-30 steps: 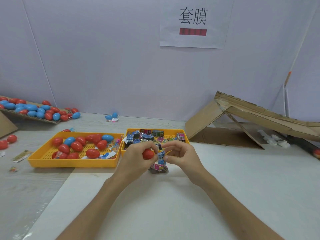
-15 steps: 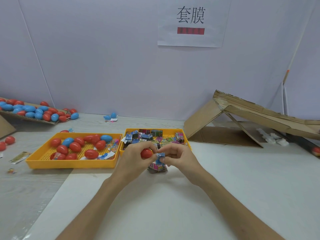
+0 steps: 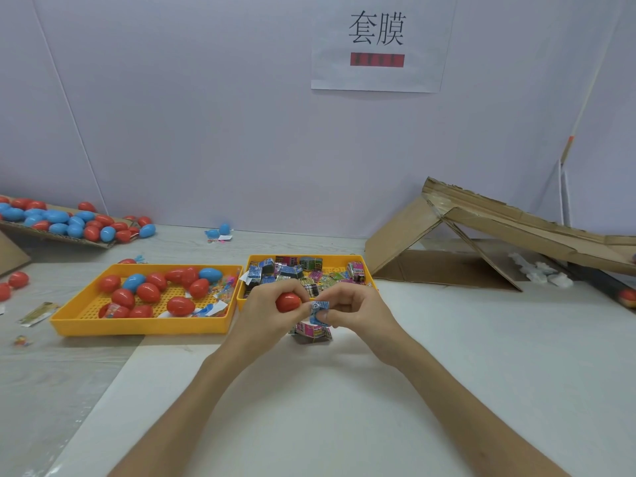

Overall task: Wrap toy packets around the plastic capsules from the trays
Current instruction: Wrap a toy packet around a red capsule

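Change: both hands keep the same items as half a second ago, and the gap between them has closed slightly.
Left hand [image 3: 272, 309]: fingers curled round a red capsule [image 3: 288, 302].
Right hand [image 3: 358, 309]: thumb and fingers pinch a blue toy packet [image 3: 320, 309].
Red capsule: glossy and egg-shaped, with only one end showing; held above the white sheet [image 3: 447, 339], just before the packet tray [image 3: 365, 270].
Blue toy packet: small, printed and creased, touching the capsule's right end.
Pink packet [image 3: 311, 332]: below the hands; whether it lies on the sheet or hangs cannot be told.
Packet tray: yellow, holding mixed printed packets.
Capsule tray [image 3: 137, 328]: yellow, to the left, holding red and blue capsules.
Cardboard shelter [image 3: 481, 228]: far right.
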A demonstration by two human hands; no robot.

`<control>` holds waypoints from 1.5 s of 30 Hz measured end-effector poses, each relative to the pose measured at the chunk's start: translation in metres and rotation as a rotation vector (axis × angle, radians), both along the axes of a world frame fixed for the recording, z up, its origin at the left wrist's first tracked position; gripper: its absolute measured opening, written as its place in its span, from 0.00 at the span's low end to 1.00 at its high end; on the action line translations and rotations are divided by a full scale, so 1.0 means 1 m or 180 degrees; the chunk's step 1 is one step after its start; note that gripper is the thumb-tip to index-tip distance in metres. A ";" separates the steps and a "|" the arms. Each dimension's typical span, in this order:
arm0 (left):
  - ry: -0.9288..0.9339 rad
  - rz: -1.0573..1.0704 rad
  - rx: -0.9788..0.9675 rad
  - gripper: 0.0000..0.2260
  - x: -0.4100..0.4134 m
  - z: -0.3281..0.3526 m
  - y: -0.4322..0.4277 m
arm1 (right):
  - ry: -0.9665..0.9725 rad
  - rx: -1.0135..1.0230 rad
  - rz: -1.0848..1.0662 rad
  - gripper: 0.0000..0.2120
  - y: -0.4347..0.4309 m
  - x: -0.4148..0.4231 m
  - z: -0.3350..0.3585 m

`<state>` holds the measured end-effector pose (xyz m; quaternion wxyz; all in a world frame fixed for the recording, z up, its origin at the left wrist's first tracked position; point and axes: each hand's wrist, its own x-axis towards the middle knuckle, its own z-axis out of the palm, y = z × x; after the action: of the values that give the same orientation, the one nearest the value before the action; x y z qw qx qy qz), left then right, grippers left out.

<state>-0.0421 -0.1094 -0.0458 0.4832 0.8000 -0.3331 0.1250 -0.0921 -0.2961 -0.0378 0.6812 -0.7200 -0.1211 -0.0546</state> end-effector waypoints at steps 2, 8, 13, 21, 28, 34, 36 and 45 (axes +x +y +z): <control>0.0058 -0.0023 -0.0016 0.09 0.000 0.000 0.000 | -0.0005 0.0005 0.0021 0.14 0.000 0.000 0.000; 0.0226 -0.0088 -0.0094 0.07 0.001 0.000 -0.001 | -0.0039 0.0008 -0.0023 0.16 0.000 0.000 0.001; 0.0436 -0.0173 -0.0189 0.06 0.000 0.003 -0.001 | -0.0036 -0.0001 -0.0052 0.12 -0.001 0.002 -0.001; 0.0865 -0.0304 -0.0563 0.02 -0.004 0.009 0.000 | -0.0061 0.0101 -0.0144 0.09 -0.005 0.005 -0.004; 0.0939 -0.0335 -0.0553 0.02 -0.005 0.010 0.000 | -0.0082 0.0068 -0.0198 0.09 -0.005 0.007 -0.005; 0.0914 -0.0350 -0.0542 0.01 -0.005 0.011 0.001 | -0.0097 0.0056 -0.0252 0.08 -0.006 0.007 -0.005; 0.0936 -0.0379 -0.0568 0.01 -0.005 0.010 0.000 | -0.0109 0.0053 -0.0205 0.08 -0.005 0.006 -0.005; 0.0996 -0.0289 -0.0637 0.06 -0.006 0.012 0.000 | -0.0056 0.0091 -0.0218 0.11 -0.006 0.008 -0.007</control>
<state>-0.0482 -0.1098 -0.0340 0.6114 0.7418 -0.2755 0.0096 -0.0846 -0.3017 -0.0446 0.6880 -0.7134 -0.1016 -0.0860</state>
